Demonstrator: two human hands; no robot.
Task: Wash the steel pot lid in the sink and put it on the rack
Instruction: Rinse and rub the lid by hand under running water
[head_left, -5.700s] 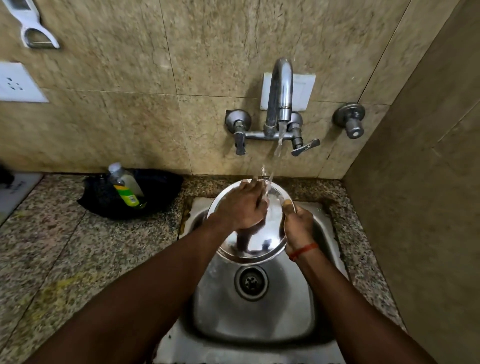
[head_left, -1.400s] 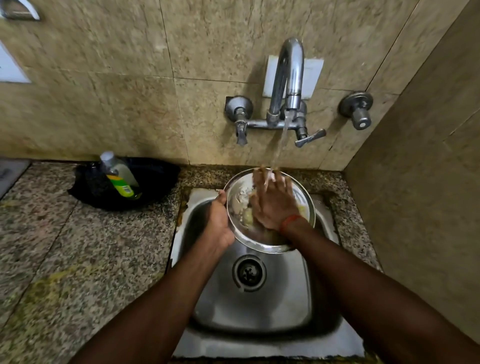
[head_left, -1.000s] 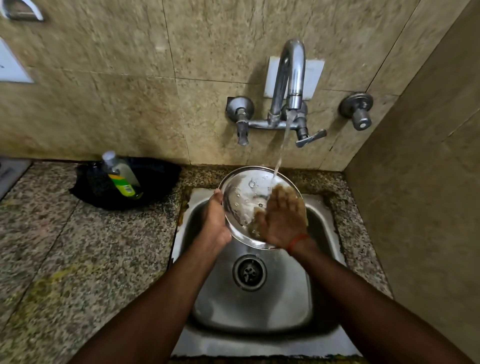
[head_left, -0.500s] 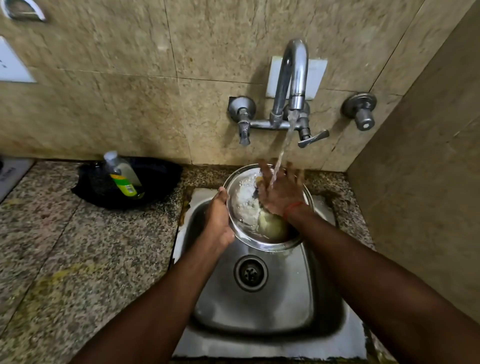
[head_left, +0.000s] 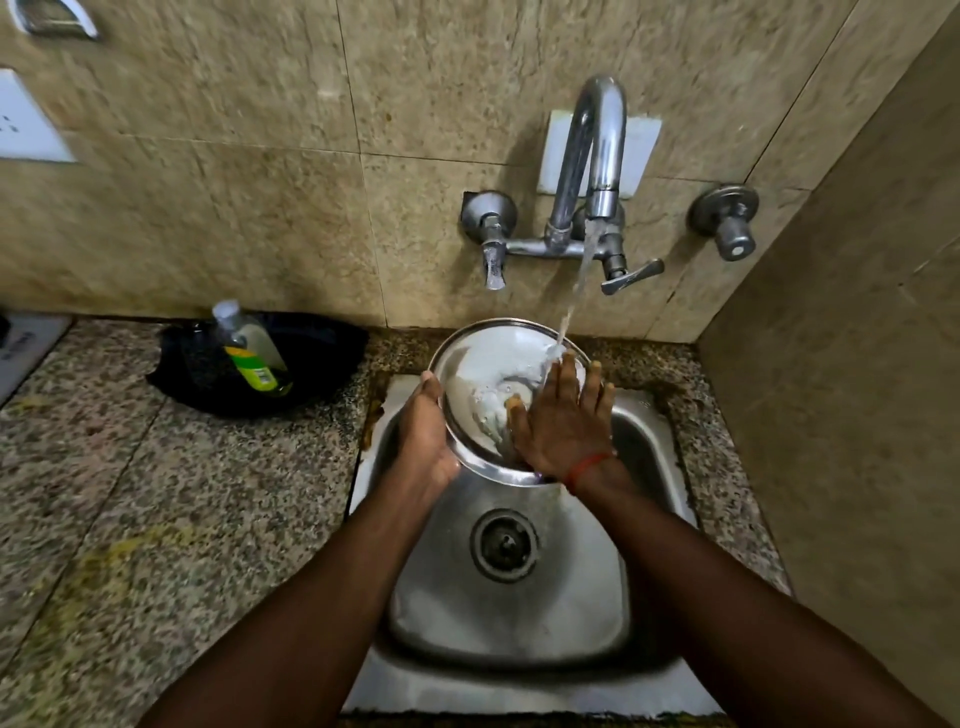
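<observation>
The round steel pot lid is tilted over the steel sink, its hollow side facing me. Water from the tap runs onto its upper right part. My left hand grips the lid's left rim. My right hand lies flat with fingers spread on the lid's right half, a red thread around the wrist. No rack is in view.
A black pan with a clear, green-labelled bottle in it sits on the granite counter left of the sink. Tiled walls close off the back and right. A spare valve sticks out right of the tap.
My right hand has slid down and to the right across the lid, from the top under the water stream to the lower right. My left hand keeps its grip on the rim.
</observation>
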